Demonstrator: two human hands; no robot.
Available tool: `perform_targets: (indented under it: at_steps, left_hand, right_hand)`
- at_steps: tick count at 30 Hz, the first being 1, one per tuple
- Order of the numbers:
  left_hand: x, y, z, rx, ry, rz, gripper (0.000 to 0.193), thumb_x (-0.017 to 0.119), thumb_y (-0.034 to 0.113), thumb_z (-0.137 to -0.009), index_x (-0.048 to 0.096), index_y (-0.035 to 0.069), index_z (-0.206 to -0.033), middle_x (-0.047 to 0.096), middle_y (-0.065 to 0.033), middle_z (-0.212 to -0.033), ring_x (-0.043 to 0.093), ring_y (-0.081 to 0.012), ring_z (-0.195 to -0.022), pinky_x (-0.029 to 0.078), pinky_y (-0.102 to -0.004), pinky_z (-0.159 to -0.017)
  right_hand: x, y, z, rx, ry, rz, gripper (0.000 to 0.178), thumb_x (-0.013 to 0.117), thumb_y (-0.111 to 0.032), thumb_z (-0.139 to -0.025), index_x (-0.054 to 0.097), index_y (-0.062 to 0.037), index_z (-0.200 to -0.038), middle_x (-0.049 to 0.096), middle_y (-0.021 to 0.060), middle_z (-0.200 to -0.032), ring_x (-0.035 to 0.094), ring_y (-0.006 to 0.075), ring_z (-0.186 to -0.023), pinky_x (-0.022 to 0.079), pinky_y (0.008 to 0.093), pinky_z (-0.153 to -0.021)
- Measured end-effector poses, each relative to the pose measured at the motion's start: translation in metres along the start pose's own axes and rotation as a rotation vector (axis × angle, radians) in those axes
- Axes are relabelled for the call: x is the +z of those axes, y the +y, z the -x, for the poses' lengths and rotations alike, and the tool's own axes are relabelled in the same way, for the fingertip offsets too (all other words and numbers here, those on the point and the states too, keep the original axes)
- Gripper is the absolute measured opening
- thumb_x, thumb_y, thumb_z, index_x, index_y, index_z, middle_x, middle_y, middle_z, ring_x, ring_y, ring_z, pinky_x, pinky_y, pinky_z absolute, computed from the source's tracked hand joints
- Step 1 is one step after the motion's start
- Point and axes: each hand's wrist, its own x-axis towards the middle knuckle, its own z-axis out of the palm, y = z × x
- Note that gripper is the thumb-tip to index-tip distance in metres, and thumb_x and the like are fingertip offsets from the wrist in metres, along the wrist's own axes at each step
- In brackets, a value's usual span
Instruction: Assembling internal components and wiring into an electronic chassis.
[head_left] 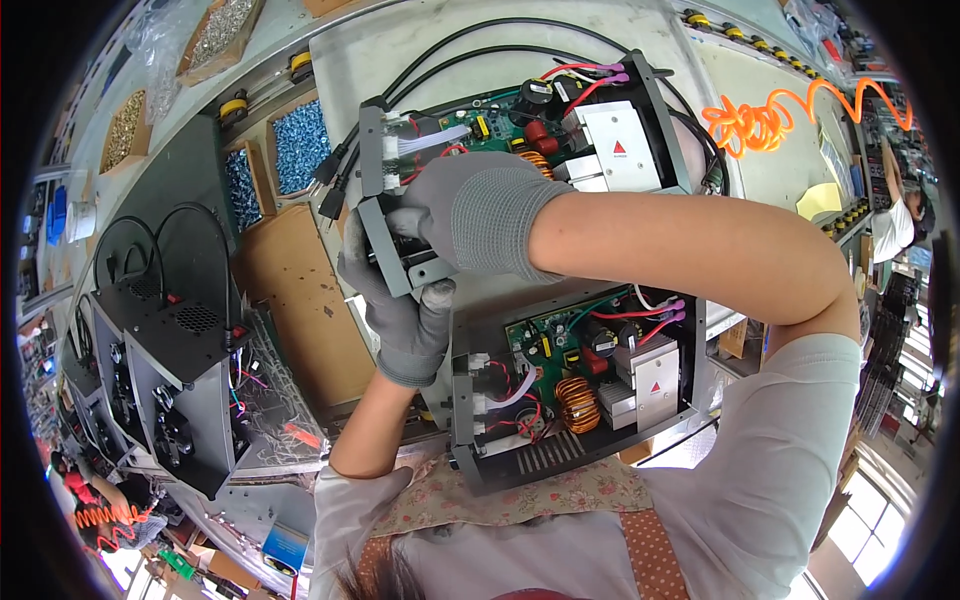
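Note:
My left hand (408,325), in a grey glove, grips a small dark metal panel (378,243) with bent flanges from its left and lower side. My right hand (480,212), gloved alike, reaches across from the right with its fingers curled into the panel's inner side; whatever they pinch is hidden. Behind the hands lies an open dark chassis (652,95) with a green circuit board (487,112), a white metal cover plate (618,145) and red wires. Nearer to me sits a second open chassis (560,455) with a copper-wound coil (578,403) and a finned heat sink (640,385).
Blue screws fill a bin (298,148) at the back left, beside a brown cardboard sheet (310,300). Dark metal housings (165,330) with cables stand at left. Black power cords (510,22) loop behind the rear chassis. An orange coiled hose (750,125) lies at back right.

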Motion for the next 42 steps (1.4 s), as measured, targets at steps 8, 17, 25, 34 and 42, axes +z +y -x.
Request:
perform_targets:
  at_steps: [8, 17, 25, 34, 42]
  left_hand:
    - [-0.001, -0.004, -0.001, 0.02, -0.03, 0.015, 0.112, 0.056, 0.071, -0.083, 0.011, -0.008, -0.148, 0.032, -0.0198, -0.136, 0.045, -0.0293, -0.124, 0.041, -0.0398, -0.103]
    - [-0.004, -0.007, 0.0, 0.076, -0.016, -0.074, 0.108, 0.053, 0.071, -0.085, 0.016, -0.009, -0.147, 0.038, -0.0203, -0.132, 0.042, -0.0304, -0.121, 0.034, -0.0436, -0.106]
    - [-0.008, -0.003, 0.0, 0.043, -0.027, -0.07, 0.107, 0.054, 0.071, -0.084, 0.017, -0.007, -0.147, 0.041, -0.0187, -0.126, 0.042, -0.0296, -0.121, 0.035, -0.0429, -0.104]
    - [-0.006, 0.006, -0.002, -0.035, -0.066, 0.105, 0.103, 0.058, 0.066, -0.086, 0.017, -0.005, -0.148, 0.034, -0.0214, -0.134, 0.04, -0.0305, -0.124, 0.037, -0.043, -0.104]
    - [-0.026, 0.058, -0.032, 0.497, 0.04, -0.575, 0.066, 0.059, 0.05, -0.089, 0.049, 0.001, -0.131, 0.055, -0.0103, -0.112, 0.045, -0.0267, -0.119, 0.037, -0.0409, -0.097]
  right_hand:
    - [-0.01, 0.008, 0.005, -0.071, -0.122, -0.147, 0.026, 0.061, -0.026, -0.089, 0.072, -0.0047, -0.099, 0.07, 0.0178, -0.092, 0.068, 0.033, -0.086, 0.052, 0.0405, -0.082]
    - [0.002, 0.007, 0.007, -0.076, 0.072, -0.103, 0.024, 0.059, -0.025, -0.089, 0.071, -0.0063, -0.1, 0.07, 0.0172, -0.093, 0.067, 0.0325, -0.091, 0.051, 0.0417, -0.085]
    - [0.001, 0.006, 0.005, -0.118, 0.028, 0.069, 0.034, 0.048, -0.031, -0.097, 0.067, -0.0042, -0.099, 0.067, 0.0211, -0.093, 0.065, 0.0371, -0.093, 0.051, 0.0453, -0.085]
    - [-0.007, 0.003, 0.002, -0.142, -0.077, 0.142, 0.029, 0.05, -0.026, -0.096, 0.066, -0.0026, -0.1, 0.067, 0.021, -0.091, 0.066, 0.0361, -0.091, 0.051, 0.0441, -0.084]
    - [-0.016, 0.033, 0.053, -0.324, 0.183, -0.099, 0.027, 0.053, -0.025, -0.096, 0.066, -0.002, -0.103, 0.066, 0.0176, -0.093, 0.065, 0.0353, -0.087, 0.051, 0.0424, -0.079]
